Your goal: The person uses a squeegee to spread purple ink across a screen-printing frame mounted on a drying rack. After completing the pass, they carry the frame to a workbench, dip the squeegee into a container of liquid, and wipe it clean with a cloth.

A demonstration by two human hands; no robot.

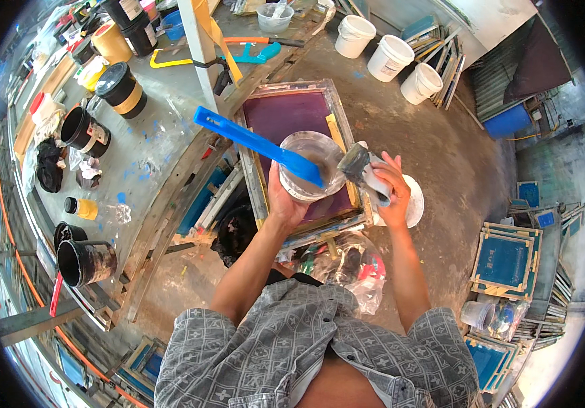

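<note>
My left hand [285,200] is closed round the side of a round plastic tub [297,194] with a greyish wet layer inside. A long blue spatula [258,144] leans in it, its broad end down in the tub and its handle sticking out to the upper left. My right hand [392,187] grips a small white container [372,182] smeared dark grey, tilted beside the tub's right rim; its contents cannot be made out. Beneath both hands lies a wooden-framed screen [272,112] with a purple mesh, partly hidden by the tub. A white bucket [413,202] shows behind my right forearm.
At left stands a grey, paint-spotted table [160,129] with black tubs [86,263], a bottle [92,209] and a hacksaw [258,53]. A metal post [198,51] rises at its edge. White buckets [391,58] stand on the floor ahead; framed screens [506,262] lie at right.
</note>
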